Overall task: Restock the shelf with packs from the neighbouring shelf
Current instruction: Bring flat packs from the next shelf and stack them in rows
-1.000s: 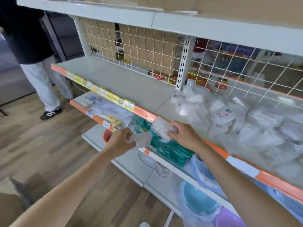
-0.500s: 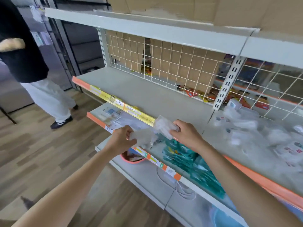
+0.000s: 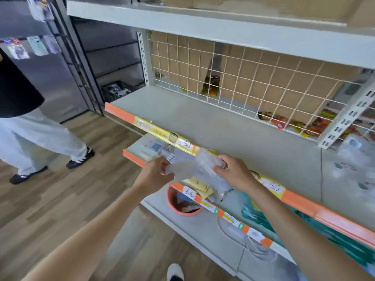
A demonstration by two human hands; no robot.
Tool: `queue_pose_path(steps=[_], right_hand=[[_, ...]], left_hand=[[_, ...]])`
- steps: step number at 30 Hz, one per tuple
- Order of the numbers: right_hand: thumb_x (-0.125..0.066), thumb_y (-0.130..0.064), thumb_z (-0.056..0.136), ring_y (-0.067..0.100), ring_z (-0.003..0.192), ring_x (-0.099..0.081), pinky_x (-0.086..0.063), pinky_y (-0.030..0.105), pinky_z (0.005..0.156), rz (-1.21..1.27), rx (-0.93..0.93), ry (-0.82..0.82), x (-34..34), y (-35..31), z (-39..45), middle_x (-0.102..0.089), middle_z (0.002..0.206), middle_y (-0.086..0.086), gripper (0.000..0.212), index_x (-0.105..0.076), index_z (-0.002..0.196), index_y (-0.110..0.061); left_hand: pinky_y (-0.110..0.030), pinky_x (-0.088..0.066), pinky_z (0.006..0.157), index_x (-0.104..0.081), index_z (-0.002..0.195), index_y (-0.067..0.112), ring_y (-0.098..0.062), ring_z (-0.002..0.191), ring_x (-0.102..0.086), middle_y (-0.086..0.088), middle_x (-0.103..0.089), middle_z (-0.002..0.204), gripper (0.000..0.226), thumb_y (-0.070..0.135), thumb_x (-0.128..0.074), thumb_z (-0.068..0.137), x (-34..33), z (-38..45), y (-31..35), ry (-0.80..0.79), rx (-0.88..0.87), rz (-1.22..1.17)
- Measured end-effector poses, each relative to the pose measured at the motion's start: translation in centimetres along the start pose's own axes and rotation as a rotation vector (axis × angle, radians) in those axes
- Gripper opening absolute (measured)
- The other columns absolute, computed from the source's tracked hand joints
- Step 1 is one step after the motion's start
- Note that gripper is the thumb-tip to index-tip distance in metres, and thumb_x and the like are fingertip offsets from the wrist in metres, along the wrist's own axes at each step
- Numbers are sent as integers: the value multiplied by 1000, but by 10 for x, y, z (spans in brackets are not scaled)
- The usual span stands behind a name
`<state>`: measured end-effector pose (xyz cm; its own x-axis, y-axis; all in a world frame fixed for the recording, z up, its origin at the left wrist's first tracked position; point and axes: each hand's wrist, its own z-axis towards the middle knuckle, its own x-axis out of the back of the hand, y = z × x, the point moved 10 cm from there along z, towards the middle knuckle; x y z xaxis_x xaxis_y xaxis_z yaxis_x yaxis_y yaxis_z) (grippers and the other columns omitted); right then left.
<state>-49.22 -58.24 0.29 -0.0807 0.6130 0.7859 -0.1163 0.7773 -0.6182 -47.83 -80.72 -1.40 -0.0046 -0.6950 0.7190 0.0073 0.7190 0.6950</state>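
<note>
The left hand (image 3: 155, 175) pinches a clear pack (image 3: 181, 169) and the right hand (image 3: 233, 172) grips another clear pack (image 3: 207, 162), both held just in front of the bare shelf's (image 3: 233, 130) orange front edge. More packs (image 3: 353, 159) lie at the shelf's right end.

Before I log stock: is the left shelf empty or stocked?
Empty: the shelf shows bare grey board. The packs are in both hands, at its front edge.
</note>
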Motion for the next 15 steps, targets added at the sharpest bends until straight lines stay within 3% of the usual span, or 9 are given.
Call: queue_pose_path(steps=[4, 6, 8, 11, 15], right_hand=[[-60, -20, 84, 21, 66, -41, -34, 32, 60, 80, 30, 16, -14, -25, 58, -49, 70, 5, 16, -55, 85, -5], [-60, -20, 84, 20, 64, -41, -32, 30, 58, 122, 20, 16, -21, -36, 84, -51, 73, 9, 20, -54, 88, -2], [-60, -21, 83, 19, 62, -41, -32, 30, 56, 135, 27, 4, -29, -48, 108, -52, 72, 10, 21, -54, 90, -1], [-61, -22, 83, 19, 61, -42, -34, 30, 56, 128, 20, 7, -39, -59, 139, -55, 73, 15, 21, -54, 88, -3], [-61, -23, 83, 24, 66, -48, -35, 31, 58, 102, -5, 20, -52, -71, 175, -59, 81, 17, 20, -55, 90, -5]], left_hand=[[-21, -46, 68, -58, 92, 13, -19, 84, -60, -4, -64, 88, 20, 11, -68, 75, 38, 52, -20, 46, 19, 28], [-17, -40, 60, -59, 93, 13, -17, 81, -58, -1, -63, 86, 21, 10, -68, 74, 61, 77, -28, 77, 28, 22], [-17, -40, 62, -60, 94, 9, -18, 82, -59, -3, -64, 88, 20, 9, -68, 75, 81, 101, -37, 111, 24, 0], [-5, -38, 58, -59, 91, 9, -17, 79, -58, -4, -64, 88, 17, 9, -68, 76, 98, 131, -53, 123, 7, -1], [-1, -37, 58, -58, 92, 10, -7, 72, -56, -1, -64, 86, 17, 9, -67, 77, 110, 171, -75, 97, -26, -19]])
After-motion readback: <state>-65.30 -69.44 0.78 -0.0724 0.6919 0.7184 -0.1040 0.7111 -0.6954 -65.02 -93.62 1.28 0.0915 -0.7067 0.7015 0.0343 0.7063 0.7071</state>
